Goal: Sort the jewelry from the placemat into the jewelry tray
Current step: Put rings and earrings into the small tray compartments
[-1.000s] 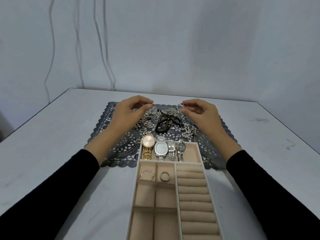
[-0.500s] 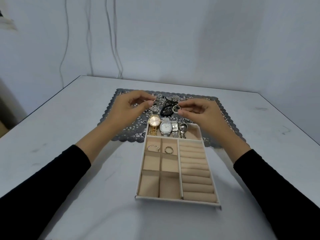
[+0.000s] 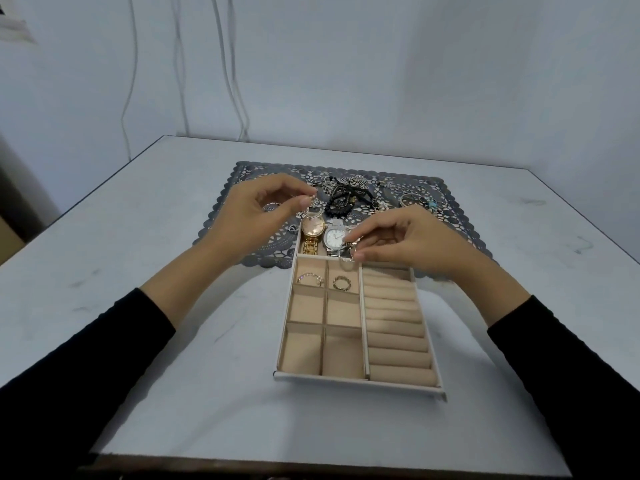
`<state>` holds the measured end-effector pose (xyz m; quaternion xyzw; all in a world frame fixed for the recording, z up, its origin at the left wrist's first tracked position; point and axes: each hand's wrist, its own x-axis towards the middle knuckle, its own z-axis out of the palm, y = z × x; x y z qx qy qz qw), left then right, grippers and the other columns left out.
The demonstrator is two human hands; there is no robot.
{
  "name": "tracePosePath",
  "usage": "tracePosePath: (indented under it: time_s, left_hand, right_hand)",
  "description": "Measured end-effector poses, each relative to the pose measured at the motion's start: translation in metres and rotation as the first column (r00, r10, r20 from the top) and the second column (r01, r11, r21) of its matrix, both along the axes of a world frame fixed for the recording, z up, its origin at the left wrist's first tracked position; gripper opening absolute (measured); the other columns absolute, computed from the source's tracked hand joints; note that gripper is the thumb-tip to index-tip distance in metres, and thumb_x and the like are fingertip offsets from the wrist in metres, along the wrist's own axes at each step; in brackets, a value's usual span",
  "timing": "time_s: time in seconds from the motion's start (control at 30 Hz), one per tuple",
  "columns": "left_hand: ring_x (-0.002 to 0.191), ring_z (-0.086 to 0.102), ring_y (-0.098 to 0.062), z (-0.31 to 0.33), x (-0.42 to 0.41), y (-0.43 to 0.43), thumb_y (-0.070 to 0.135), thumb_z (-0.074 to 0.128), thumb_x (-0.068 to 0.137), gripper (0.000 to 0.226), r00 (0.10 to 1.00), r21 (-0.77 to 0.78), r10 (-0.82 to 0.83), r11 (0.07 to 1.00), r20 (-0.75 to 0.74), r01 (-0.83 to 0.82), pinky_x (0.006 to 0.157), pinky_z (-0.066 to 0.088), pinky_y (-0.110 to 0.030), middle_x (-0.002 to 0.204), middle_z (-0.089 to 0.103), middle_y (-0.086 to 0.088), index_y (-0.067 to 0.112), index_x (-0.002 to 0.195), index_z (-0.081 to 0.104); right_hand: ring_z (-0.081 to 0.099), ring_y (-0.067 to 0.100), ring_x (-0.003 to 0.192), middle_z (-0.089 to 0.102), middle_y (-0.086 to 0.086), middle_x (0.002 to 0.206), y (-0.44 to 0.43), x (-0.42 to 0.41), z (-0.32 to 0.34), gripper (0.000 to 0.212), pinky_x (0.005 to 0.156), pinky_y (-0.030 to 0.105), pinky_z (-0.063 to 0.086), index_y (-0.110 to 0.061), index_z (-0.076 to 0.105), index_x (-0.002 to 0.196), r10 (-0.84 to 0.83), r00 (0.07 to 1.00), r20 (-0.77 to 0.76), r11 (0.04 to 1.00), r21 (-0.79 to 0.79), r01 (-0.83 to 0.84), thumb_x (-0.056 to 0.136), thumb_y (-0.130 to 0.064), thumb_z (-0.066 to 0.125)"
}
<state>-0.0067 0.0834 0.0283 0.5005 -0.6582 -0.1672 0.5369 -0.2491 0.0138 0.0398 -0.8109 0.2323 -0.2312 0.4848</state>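
Now mid-sort at a grey table [image 3: 138, 271]: right hand [image 3: 412, 242] pinching a small silver ring [image 3: 350, 258] between thumb and forefinger, held just over the tray [image 3: 360, 382], at the far edge of the top-row square compartment that already has one ring [image 3: 342, 283] in it. Left hand [image 3: 256, 213] hovering over the placemat [image 3: 460, 220], fingertips [image 3: 306, 202] closed narrowly on what looks like a thin silver piece [image 3: 311, 212]; too small to name for sure.

Best done, by this reading, with a short, low release: lowering the ring until nearly touching the beige lining, then easing the pinch apart so as not to bounce it into the neighbouring cell holding a bangle-like ring [image 3: 310, 279]. Worth keeping the wrist clear of the watches [image 3: 325, 237] lined up in the tray's far compartment.

Held ring seemingly hanging edge-on, opening facing roughly sideways; exact tilt hard to tell. Tray lying with long axis running away from the wearer, far end resting on the placemat, roll slots [image 3: 394, 327] down its right side. Watches lying lengthwise along that same axis, faces up. Tangle of dark beads and chains [image 3: 343, 199] left on the placemat beyond.
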Motion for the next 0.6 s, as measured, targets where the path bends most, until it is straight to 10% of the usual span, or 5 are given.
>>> tracePosePath:
  time_s: [0.6]
  left_hand:
    - [0.09,0.07,-0.012,0.004,-0.01,0.004,0.014,0.07,0.088,0.016,0.999,-0.023,-0.039,0.999,-0.007,0.038,0.084,0.054,-0.024,0.091,0.073,0.016,0.027,0.097,0.071]
  right_hand:
    - [0.071,0.009,0.084,0.075,0.0,0.087,0.008,0.015,0.009,0.025,0.081,0.019,0.053,-0.011,0.075,0.099,0.079,0.939,-0.335,0.981,-0.139,-0.132,0.075,-0.007,0.08]
